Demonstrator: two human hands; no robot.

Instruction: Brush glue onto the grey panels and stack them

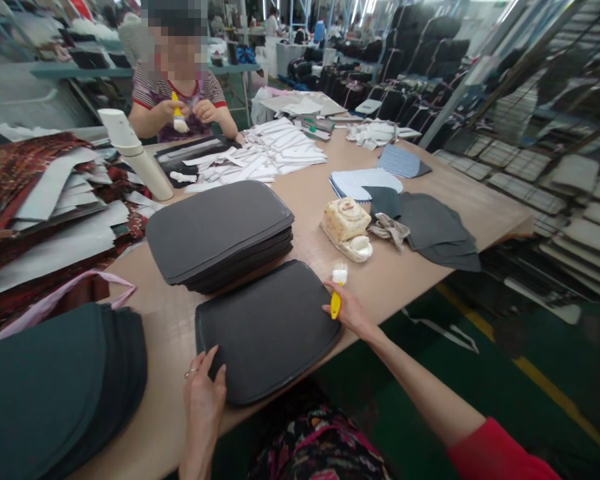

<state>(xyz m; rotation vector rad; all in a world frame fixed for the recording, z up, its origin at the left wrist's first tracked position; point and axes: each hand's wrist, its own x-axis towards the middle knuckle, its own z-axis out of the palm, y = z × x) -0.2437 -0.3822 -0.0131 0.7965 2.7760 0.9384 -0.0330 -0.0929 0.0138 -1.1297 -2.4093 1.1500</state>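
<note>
My right hand [347,308] is closed around a yellow brush [336,301] with white bristles pointing up, at the right edge of a dark grey panel stack [273,330]. At that stack's lower left corner rests my left hand [205,383], fingers apart, a ring on one finger. A taller stack of grey panels [220,227] stands just behind. To the right of it sits a cream tub [346,220] with white paste on its near lip, beside a crumpled rag [391,230].
Across the table [375,293], a person [180,100] holds another yellow brush. White strips [280,150], a pale tube [140,160], striped pieces [365,183] and loose grey panels [437,230] lie around. Dark green panels [55,393] fill the near left.
</note>
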